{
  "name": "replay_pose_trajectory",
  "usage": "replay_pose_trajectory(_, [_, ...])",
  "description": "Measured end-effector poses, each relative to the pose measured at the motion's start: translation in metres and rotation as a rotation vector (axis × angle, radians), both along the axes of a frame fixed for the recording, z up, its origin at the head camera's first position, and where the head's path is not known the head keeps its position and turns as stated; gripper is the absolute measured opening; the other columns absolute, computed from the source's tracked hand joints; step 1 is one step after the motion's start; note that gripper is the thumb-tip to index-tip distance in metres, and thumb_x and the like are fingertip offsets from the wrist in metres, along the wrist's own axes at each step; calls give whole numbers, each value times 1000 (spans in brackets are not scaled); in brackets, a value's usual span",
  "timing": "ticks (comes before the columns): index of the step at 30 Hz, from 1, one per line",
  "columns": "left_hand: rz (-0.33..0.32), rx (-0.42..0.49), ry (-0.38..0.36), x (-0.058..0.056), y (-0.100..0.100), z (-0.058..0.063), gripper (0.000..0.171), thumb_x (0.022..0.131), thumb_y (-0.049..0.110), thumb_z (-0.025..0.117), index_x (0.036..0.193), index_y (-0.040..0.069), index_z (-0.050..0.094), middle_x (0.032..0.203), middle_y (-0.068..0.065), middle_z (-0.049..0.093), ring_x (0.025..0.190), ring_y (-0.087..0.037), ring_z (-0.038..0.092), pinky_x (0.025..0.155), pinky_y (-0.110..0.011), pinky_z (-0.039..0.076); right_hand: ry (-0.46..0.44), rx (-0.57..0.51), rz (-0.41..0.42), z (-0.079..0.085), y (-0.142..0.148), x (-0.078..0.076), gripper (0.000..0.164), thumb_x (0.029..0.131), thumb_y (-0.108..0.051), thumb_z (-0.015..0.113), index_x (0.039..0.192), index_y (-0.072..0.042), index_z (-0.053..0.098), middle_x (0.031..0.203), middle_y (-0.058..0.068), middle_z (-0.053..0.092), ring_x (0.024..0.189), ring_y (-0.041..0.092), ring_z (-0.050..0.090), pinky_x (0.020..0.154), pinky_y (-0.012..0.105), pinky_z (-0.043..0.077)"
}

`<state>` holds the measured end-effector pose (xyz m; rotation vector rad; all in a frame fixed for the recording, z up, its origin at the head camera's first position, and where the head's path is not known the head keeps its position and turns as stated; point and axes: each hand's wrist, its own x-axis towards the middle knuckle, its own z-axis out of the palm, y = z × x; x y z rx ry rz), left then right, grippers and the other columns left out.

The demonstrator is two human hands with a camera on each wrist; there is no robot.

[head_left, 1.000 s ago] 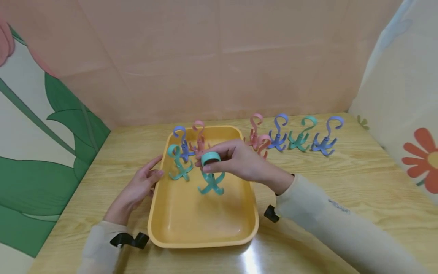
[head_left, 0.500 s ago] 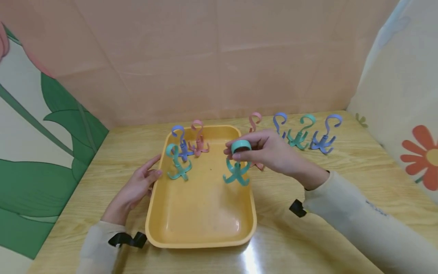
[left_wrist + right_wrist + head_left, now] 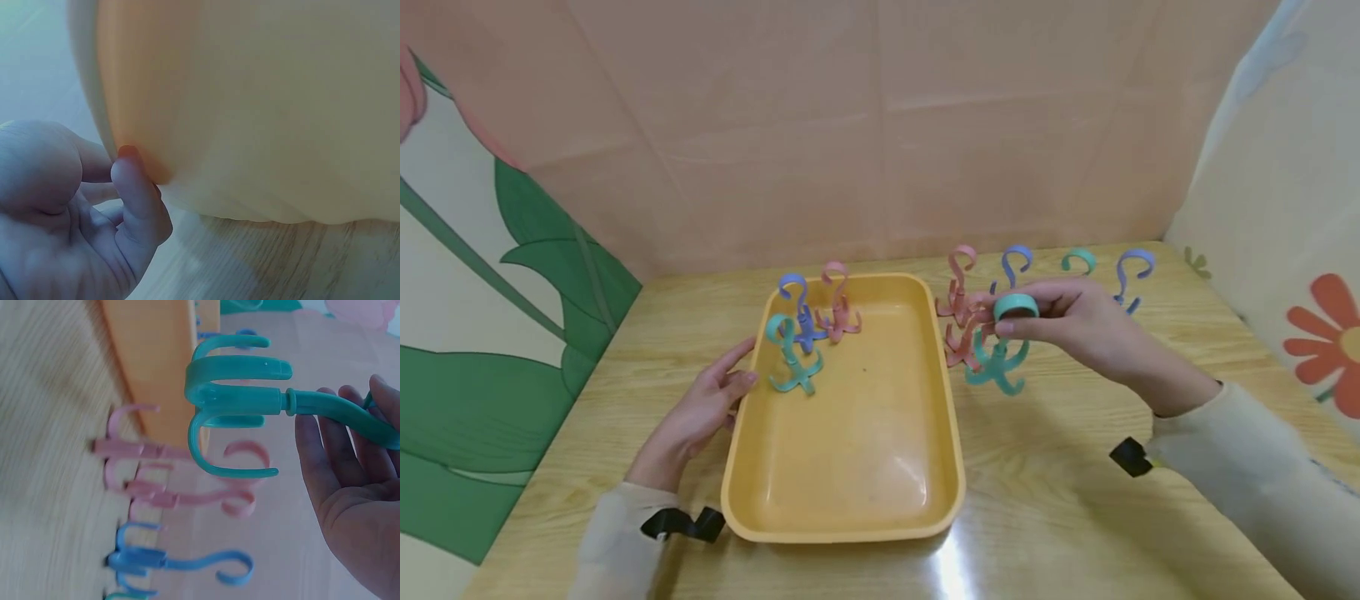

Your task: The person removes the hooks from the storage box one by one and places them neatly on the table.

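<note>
Colour all around

I face a creased pinkish backdrop (image 3: 880, 133) beyond the wood-grain counter (image 3: 1037, 517). Green leaves (image 3: 475, 408) pattern the wall (image 3: 520, 242) along its left edge, a red flower (image 3: 1330, 302) the pale right wall (image 3: 1270, 217). Glare (image 3: 951, 567) whitens the near edge.

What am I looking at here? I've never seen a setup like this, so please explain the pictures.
There is no robot: a person works with two bare hands. The head view comes from a camera worn on the head, looking forward and down; each wrist view comes from a camera on that wrist.

The left hand holds the edge of a yellow tray. The right hand holds a green hook in the air, right of the tray; the right wrist view shows it closely.

Three hooks stand in the tray: one blue, one pink, one green. Five others are on the wooden table: two pink, two blue, one green, some partly hidden.
</note>
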<state>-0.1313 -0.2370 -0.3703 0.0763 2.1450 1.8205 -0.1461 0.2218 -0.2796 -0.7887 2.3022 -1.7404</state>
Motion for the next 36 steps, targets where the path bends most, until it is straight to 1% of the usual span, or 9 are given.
replay_pose_trajectory(4, [4,-8,1,0,0,0,61,109,14,43,163,17,15,109,-23,63,68,-16,64,47,-26,51,-27,-4,-30,-7,16,-3,24,95,-3,69,117,7,68,118,19,70,107,26,69,88,32,56])
replay_pose_trajectory(10, [10,-17,1,0,0,-1,60,109,14,42,163,17,15,111,-24,63,68,-16,63,48,-26,50,17,54,-98,-19,34,-13,23,97,-5,67,117,5,69,113,13,72,104,19,69,86,30,57])
replay_pose_trajectory(14, [7,-12,-3,-1,-1,-1,60,109,14,42,163,17,15,114,-26,62,69,-17,65,48,-26,51,7,69,-116,-27,42,-19,26,98,-7,66,121,5,68,114,12,72,105,18,69,86,28,56])
replay_pose_trajectory(17, [6,-7,-5,0,-1,-2,60,110,14,42,163,18,14,115,-26,62,70,-17,66,48,-27,52,-15,71,-110,-33,46,-24,28,99,-9,65,124,4,67,116,11,72,106,19,69,88,29,56])
replay_pose_trajectory(20, [7,-6,-5,0,0,-3,60,110,15,42,163,18,15,116,-27,61,69,-17,66,48,-27,52,-37,78,-93,-39,50,-28,29,100,-10,64,125,3,66,118,14,71,107,20,68,89,29,55])
replay_pose_trajectory(25, [16,-5,-12,0,0,-3,60,109,15,42,163,19,15,120,-28,61,70,-18,66,48,-28,52,-78,99,-76,-48,52,-36,30,100,-15,64,126,0,67,121,16,69,112,27,66,93,26,52])
replay_pose_trajectory(28, [17,-7,-13,0,0,-3,60,110,15,41,163,19,15,120,-28,60,71,-19,66,49,-28,53,-94,89,-55,-53,52,-41,30,100,-15,64,126,0,66,122,16,69,115,30,64,94,27,52])
replay_pose_trajectory(31, [14,-5,-9,-1,0,-4,60,110,15,41,163,19,15,121,-29,60,72,-19,67,50,-29,53,-99,70,-38,-57,52,-46,31,100,-14,64,126,3,65,122,15,69,115,31,65,95,29,52])
replay_pose_trajectory(36, [9,-2,-3,-1,0,-4,59,110,15,42,163,19,16,121,-29,60,74,-20,67,50,-29,54,-119,55,-27,-63,54,-52,31,101,-13,63,127,4,64,121,10,70,116,30,64,95,29,52])
